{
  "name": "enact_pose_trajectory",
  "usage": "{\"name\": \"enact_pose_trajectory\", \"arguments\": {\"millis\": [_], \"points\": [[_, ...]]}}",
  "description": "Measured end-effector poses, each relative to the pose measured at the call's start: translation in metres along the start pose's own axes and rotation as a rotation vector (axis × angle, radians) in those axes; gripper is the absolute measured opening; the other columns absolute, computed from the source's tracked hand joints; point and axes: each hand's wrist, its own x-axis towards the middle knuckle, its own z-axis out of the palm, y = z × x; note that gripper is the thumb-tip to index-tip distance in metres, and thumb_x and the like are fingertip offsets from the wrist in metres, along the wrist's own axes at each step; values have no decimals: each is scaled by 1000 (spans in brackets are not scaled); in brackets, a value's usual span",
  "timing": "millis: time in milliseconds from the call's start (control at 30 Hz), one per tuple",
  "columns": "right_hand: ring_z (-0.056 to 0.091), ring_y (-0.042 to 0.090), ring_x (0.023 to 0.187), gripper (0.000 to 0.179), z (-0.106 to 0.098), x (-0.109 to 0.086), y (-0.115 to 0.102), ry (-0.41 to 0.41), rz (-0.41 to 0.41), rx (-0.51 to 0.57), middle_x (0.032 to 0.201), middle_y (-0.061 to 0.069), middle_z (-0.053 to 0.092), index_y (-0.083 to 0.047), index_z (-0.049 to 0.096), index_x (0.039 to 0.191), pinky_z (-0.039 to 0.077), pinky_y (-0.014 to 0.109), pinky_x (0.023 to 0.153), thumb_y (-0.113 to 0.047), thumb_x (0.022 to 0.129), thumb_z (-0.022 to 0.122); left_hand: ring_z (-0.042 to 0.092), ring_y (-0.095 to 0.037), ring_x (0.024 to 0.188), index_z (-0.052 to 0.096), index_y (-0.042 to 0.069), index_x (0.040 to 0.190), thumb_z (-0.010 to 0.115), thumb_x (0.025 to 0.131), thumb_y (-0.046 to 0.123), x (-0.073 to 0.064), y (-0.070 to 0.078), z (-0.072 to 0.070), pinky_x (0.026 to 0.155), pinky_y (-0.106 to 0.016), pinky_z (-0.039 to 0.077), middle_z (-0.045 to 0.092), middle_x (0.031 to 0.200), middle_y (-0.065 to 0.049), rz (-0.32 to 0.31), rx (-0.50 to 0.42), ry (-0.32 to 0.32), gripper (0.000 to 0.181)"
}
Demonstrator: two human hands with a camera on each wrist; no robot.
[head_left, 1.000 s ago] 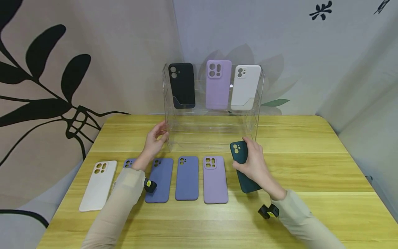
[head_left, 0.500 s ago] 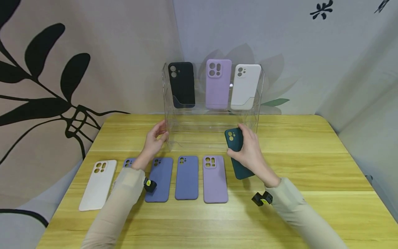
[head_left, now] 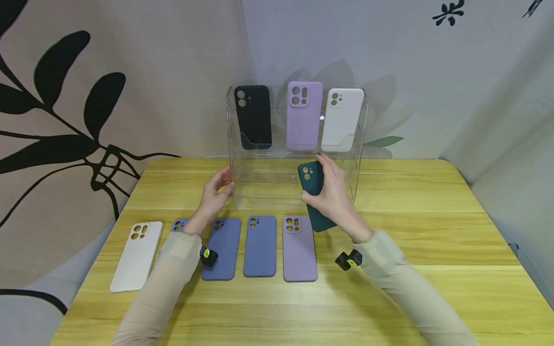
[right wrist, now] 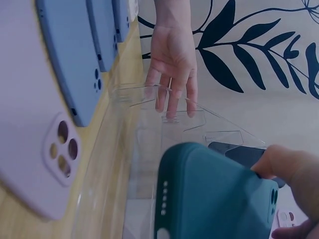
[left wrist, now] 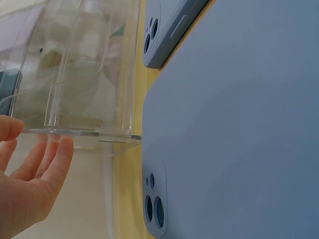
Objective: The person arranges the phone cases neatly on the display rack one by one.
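Observation:
My right hand (head_left: 333, 192) grips a dark green phone case (head_left: 312, 180) by its long edges, thumb on one side and fingers on the other. The case is tilted, camera cutouts uppermost, in front of the lower tiers of a clear acrylic display rack (head_left: 277, 197). In the right wrist view, the green case (right wrist: 209, 199) is large in the foreground. At the rack's left side panel, my left hand (head_left: 216, 192) rests its fingertips, with the fingers fairly straight. The left wrist view shows these fingers (left wrist: 60, 164) against the panel's outer face.
On the rack's top tier stand a black case (head_left: 254, 117), a lilac case (head_left: 304, 117) and a white case (head_left: 343, 120). Along the wooden table (head_left: 277, 317) lie a white case (head_left: 136, 257), several blue cases (head_left: 260, 247) and another lilac case (head_left: 300, 254). A patterned cloth wall (head_left: 186, 72) rises behind.
My right hand has carried the green case forward and to the left, from the table right of the lilac case to the rack's front. My left hand has stayed at the rack's side.

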Motion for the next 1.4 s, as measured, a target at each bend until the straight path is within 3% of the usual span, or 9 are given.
{"name": "enact_pose_trajectory", "arguments": {"millis": [167, 400, 600, 767, 1200, 1400], "points": [[27, 38, 131, 81, 8, 14, -9, 10, -12, 15, 144, 26, 31, 7, 32, 140, 27, 52, 103, -11, 71, 71, 45, -44, 113, 37, -12, 135, 48, 89, -15, 0, -1, -1, 94, -43, 39, 43, 130, -36, 16, -14, 2, 48], [28, 40, 128, 78, 26, 35, -22, 89, -88, 53, 141, 29, 33, 9, 35, 136, 27, 50, 104, -8, 70, 72, 45, -42, 113, 37, -11, 136, 48, 90, -13, -1, 1, -1, 84, -23, 43, 43, 131, -35, -4, -12, 0, 47], [31, 40, 126, 76, 43, 53, -31, 178, -166, 57, 139, 28, 35, 9, 37, 134, 28, 50, 102, -9, 69, 72, 45, -43, 114, 37, -12, 135, 49, 90, -13, 0, -1, 0, 99, -43, 37, 44, 130, -36, -5, -18, 16, 46], [30, 38, 127, 76, 52, 67, -38, 229, -202, 61, 140, 27, 33, 8, 36, 135, 26, 46, 104, -8, 70, 72, 44, -46, 115, 37, -15, 134, 48, 88, -16, -1, 1, 1, 102, -49, 32, 43, 128, -38, 13, -35, 24, 47], [25, 33, 129, 80, 78, 108, -51, 408, -238, 42, 139, 23, 29, 6, 33, 137, 19, 34, 110, -8, 71, 76, 43, -45, 116, 36, -14, 135, 48, 88, -16, 3, -4, 0, 102, -49, 32, 43, 129, -38, 13, -32, 17, 48], [25, 33, 127, 77, 99, 117, -49, 511, -245, 36, 137, 23, 28, 5, 35, 135, 23, 35, 109, -8, 71, 77, 47, -41, 115, 40, -10, 135, 50, 89, -14, 8, -24, -2, 101, -43, 35, 47, 128, -34, 45, -26, 28, 47]]}}
